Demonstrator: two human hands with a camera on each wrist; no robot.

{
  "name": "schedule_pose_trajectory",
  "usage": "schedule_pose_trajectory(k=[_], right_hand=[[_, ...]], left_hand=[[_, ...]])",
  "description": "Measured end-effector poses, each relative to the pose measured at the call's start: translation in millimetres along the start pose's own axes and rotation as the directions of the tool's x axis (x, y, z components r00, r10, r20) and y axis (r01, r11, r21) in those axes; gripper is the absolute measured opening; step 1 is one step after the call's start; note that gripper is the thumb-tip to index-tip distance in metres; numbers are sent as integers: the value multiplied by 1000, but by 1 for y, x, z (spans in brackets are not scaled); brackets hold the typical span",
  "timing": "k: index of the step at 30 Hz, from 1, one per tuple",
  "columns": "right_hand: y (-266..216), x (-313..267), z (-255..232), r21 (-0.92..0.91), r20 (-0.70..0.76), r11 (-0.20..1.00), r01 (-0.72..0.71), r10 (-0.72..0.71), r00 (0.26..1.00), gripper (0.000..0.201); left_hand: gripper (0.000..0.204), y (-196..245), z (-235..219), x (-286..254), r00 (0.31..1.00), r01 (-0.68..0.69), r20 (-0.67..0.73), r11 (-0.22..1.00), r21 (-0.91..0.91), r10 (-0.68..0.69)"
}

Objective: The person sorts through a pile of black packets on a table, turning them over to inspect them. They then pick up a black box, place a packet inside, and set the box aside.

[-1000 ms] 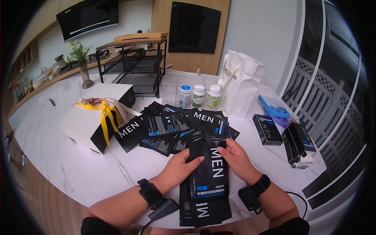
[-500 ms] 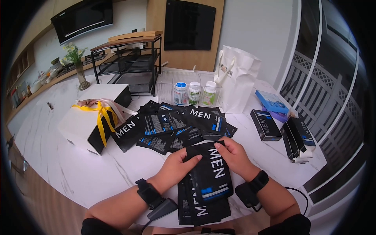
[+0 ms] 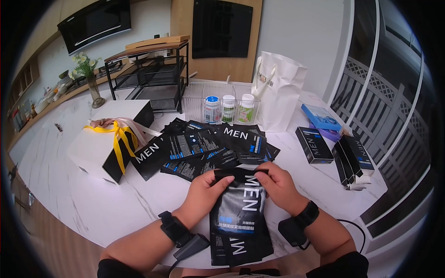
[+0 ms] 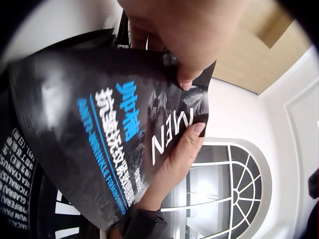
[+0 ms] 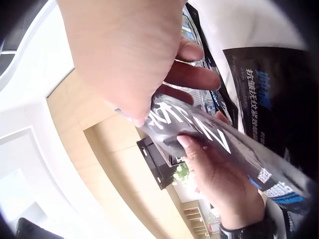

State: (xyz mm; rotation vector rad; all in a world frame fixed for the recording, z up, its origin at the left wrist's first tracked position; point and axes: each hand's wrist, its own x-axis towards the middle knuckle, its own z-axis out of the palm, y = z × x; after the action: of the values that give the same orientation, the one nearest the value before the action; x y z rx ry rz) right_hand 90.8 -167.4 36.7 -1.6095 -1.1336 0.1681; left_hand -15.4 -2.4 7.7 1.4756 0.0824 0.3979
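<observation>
Between my two hands is a black foil sachet (image 3: pixel 235 201) with white MEN lettering, its printed face towards me. My left hand (image 3: pixel 202 191) pinches its top left corner, thumb on the front. At the top right, my right hand (image 3: pixel 281 189) pinches the other corner the same way. In the left wrist view the sachet (image 4: pixel 65 89) bulges and creases, with blue and white print. From the right wrist its foil (image 5: pixel 239 149) appears bent lengthwise. Below it, more black sachets (image 3: pixel 252 248) lie stacked at the table's near edge. Beyond my hands spreads a pile of similar sachets (image 3: pixel 192 144).
Left stands a white box (image 3: pixel 95 143) with a yellow ribbon (image 3: pixel 121 139). Behind the pile are a clear bin (image 3: pixel 190 109) with three bottles, a black rack (image 3: pixel 153 85) and a white paper bag (image 3: pixel 280 92). Black MEN boxes (image 3: pixel 314 147) and a blue box (image 3: pixel 321 116) lie right.
The held sachet's lower end has swung out to the right and back, and its foil now bulges and shines. Both hands keep their pinch. The head view has shifted slightly.
</observation>
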Motion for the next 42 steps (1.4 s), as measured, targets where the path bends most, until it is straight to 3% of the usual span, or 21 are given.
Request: schedule_pose_trajectory(k=[2, 4, 5, 6, 9, 14, 17, 20, 24, 26, 27, 29, 34, 38, 42], right_hand=[[-3, -1, -1, -69, 59, 997, 46, -42, 997, 16], [-3, -1, 1, -98, -38, 994, 40, -44, 998, 15], [0, 1, -2, -30, -29, 997, -68, 67, 997, 17], [3, 2, -2, -30, -30, 997, -69, 68, 997, 17], [12, 2, -2, 295, 82, 940, -169, 152, 985, 26], [5, -2, 8, 227, 129, 960, -164, 138, 982, 24], [10, 1, 6, 276, -22, 951, -142, 154, 988, 21], [8, 2, 4, 333, -40, 932, -143, 166, 985, 21], [1, -3, 7, 305, -60, 950, -62, 85, 995, 21], [-1, -4, 5, 235, -25, 971, -38, 46, 999, 21], [6, -2, 4, 212, -74, 976, -42, 59, 995, 21], [11, 2, 2, 241, -56, 968, -65, 81, 995, 21], [3, -3, 4, 252, -33, 966, -58, 69, 997, 25], [-5, -5, 2, 91, -30, 996, -14, 17, 999, 26], [7, 2, 2, 325, -33, 942, -90, 106, 994, 25]], left_hand=[[19, 2, -1, -1, 1000, -21, -4, 998, 60, 21], [18, 2, 1, 0, 999, -42, -7, 999, 27, 42], [18, 2, 1, -1, 999, -40, 6, 999, 1, 40], [17, 3, 2, -2, 999, -37, 18, 999, -25, 38], [17, 6, 5, -3, 998, -65, -23, 997, -33, 64], [18, 9, 3, -2, 996, -74, -52, 985, -156, 66], [17, 12, 11, 0, 998, -57, 6, 960, -273, 61], [16, -1, 5, 1, 998, 41, 60, 997, -71, -37], [17, 2, 5, 0, 997, 25, 72, 985, -170, -13], [17, 4, 6, 0, 998, 28, 67, 987, -160, -17], [17, 4, 6, -1, 998, 29, 68, 987, -160, -18], [15, 5, 7, -2, 997, -26, 77, 998, -56, 30], [15, -3, 3, 0, 999, -20, 44, 998, -56, 22], [15, 3, 7, 0, 999, -15, 40, 991, -136, 21], [16, 6, 9, -3, 997, -40, 56, 997, -65, 44]])
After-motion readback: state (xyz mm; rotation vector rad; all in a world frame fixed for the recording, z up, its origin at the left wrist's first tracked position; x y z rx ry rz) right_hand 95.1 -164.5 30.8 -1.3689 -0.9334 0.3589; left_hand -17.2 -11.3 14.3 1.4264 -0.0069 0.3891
